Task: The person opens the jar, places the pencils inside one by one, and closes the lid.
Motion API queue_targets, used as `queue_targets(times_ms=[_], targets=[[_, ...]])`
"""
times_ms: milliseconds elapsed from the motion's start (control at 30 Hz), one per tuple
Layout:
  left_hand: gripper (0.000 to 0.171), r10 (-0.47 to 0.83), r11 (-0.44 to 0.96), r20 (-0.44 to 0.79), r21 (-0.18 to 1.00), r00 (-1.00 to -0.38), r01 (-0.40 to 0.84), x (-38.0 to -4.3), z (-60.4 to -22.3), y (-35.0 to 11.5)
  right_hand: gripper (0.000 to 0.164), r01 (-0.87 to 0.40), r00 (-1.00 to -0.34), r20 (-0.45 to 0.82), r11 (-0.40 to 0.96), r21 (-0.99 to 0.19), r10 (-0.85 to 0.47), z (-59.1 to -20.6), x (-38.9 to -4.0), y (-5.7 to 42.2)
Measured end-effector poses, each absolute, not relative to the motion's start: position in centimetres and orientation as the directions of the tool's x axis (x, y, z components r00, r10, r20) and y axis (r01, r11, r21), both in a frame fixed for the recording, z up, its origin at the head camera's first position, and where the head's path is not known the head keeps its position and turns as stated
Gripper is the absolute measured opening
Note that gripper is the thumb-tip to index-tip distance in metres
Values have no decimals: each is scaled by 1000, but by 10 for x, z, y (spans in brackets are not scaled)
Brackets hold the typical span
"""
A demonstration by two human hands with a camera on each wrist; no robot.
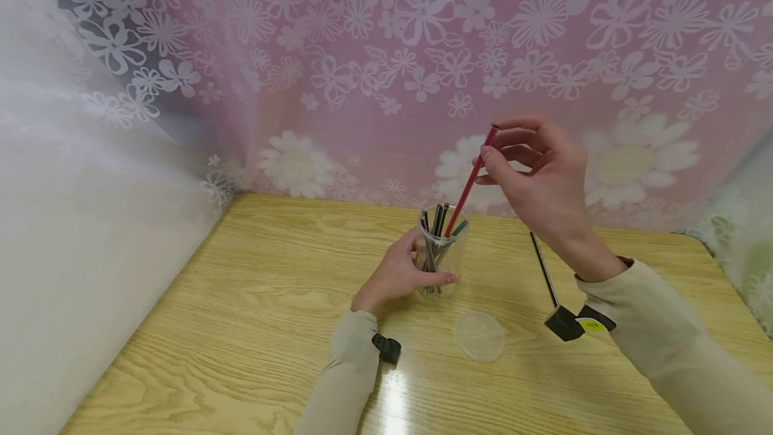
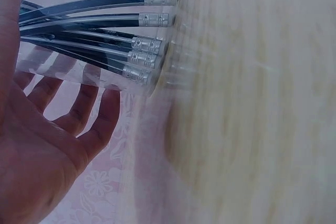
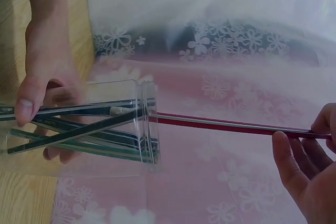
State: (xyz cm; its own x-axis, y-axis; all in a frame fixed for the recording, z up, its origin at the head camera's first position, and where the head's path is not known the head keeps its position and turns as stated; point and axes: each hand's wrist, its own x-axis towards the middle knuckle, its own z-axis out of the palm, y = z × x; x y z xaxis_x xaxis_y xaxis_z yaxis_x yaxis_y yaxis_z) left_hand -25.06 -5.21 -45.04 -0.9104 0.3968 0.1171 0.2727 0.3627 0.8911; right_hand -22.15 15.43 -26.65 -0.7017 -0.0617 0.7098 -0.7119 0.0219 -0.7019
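A clear plastic jar [image 1: 427, 274] stands upright on the table, holding several dark pencils [image 3: 79, 137] and a green one [image 1: 460, 228]. My left hand [image 1: 392, 272] grips the jar round its side, thumb in front. Metal-banded pencil ends [image 2: 144, 59] rest at the jar's bottom in the left wrist view. Above the jar, my right hand [image 1: 546, 180] pinches a red pencil [image 1: 471, 183] near its upper end. The pencil slants down to the left, its lower end inside the jar's mouth.
A round clear lid [image 1: 480, 335] lies flat on the wooden table [image 1: 260, 314], in front of the jar. To the right lies a thin dark stick [image 1: 542, 267], its near end meeting the wrist camera's outline. A flowered curtain [image 1: 374, 86] hangs behind the table.
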Motion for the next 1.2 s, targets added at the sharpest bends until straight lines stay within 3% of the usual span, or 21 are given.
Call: queue_targets(times_ms=[300,667,900,1200], targets=[[52,394,374,133,880,-909,291,-253,-452,-51,29,-703,-707,674,314,-639,-212,-270,-223,143],[67,392,370,119,888,-912,275,-253,-452,-51,25,-726,-687,632,382,-572,-359,-295,-230,148],[64,393,369,117,889,-912,272,-253,-453,-52,25,-769,-634,652,422,-480,-416,-311,-235,154],[61,389,372,119,887,-914,273,-254,-454,-52,28,-747,-627,659,560,-358,-416,-325,-239,157]])
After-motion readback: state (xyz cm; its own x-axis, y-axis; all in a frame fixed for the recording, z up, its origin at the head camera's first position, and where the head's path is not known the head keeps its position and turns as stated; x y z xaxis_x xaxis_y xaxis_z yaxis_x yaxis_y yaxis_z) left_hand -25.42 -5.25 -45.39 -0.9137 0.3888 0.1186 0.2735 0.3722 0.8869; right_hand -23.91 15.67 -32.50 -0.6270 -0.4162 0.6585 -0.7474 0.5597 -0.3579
